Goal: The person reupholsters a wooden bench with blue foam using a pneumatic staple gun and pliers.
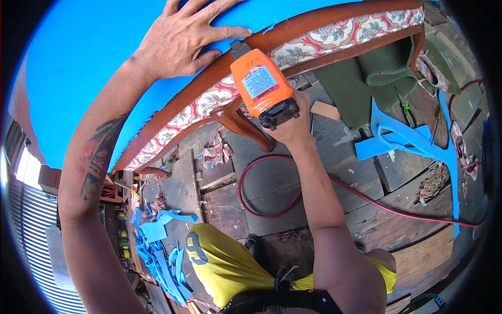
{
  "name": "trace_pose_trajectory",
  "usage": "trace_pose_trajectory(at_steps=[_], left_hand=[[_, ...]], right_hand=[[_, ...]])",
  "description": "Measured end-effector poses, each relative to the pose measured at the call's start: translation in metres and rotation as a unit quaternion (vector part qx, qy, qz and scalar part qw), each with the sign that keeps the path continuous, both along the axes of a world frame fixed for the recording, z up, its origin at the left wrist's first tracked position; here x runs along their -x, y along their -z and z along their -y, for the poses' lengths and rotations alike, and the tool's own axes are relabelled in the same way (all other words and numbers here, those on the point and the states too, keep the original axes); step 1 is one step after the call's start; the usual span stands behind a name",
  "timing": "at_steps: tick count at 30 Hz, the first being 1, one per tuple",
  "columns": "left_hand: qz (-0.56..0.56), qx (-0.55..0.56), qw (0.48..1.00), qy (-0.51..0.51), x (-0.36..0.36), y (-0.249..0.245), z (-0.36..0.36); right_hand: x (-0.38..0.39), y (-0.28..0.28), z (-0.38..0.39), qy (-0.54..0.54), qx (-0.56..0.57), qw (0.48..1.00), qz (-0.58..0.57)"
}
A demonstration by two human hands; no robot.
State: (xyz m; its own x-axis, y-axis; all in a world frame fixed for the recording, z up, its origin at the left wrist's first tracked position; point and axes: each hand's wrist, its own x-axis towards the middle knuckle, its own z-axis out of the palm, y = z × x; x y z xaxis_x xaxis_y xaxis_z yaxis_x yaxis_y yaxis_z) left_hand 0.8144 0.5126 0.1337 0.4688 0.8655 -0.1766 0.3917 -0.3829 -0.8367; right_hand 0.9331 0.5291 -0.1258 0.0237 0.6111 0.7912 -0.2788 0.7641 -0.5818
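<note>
My left hand [180, 39] lies flat with fingers spread on a bright blue foam sheet [78, 57] that covers the seat of a wooden sofa. Gripped in my right hand [294, 121] is an orange staple gun [266, 76] with a label on top; its black nose [240, 49] is at the foam's edge, by the brown wooden rail [308, 22]. Most of my right fingers are hidden under the tool. Below the rail runs a floral fabric band [334, 39] in red and white. A carved wooden leg [243, 128] stands beneath the staple gun.
A red air hose [366, 198] loops across the plank floor [282, 220]. Blue foam scraps [162, 261] pile up at lower left, and longer blue strips [402, 133] lie at right. Green-handled pliers [408, 114], a wood block [325, 110] and green foam [340, 89] are also on the floor.
</note>
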Motion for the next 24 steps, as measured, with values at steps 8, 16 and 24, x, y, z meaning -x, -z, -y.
trace_pose_trajectory(at_steps=[8,16,24], left_hand=[[-0.008,-0.004,1.0,-0.001,-0.003,0.0,0.004],[0.028,-0.019,0.999,0.006,0.007,0.005,0.013],[0.012,-0.026,0.999,0.025,0.011,0.003,0.009]], right_hand=[[0.003,-0.012,0.006,0.019,0.016,0.999,-0.02],[0.007,0.004,0.014,0.02,-0.026,0.999,-0.023],[0.013,-0.003,0.012,0.006,-0.02,0.999,-0.041]])
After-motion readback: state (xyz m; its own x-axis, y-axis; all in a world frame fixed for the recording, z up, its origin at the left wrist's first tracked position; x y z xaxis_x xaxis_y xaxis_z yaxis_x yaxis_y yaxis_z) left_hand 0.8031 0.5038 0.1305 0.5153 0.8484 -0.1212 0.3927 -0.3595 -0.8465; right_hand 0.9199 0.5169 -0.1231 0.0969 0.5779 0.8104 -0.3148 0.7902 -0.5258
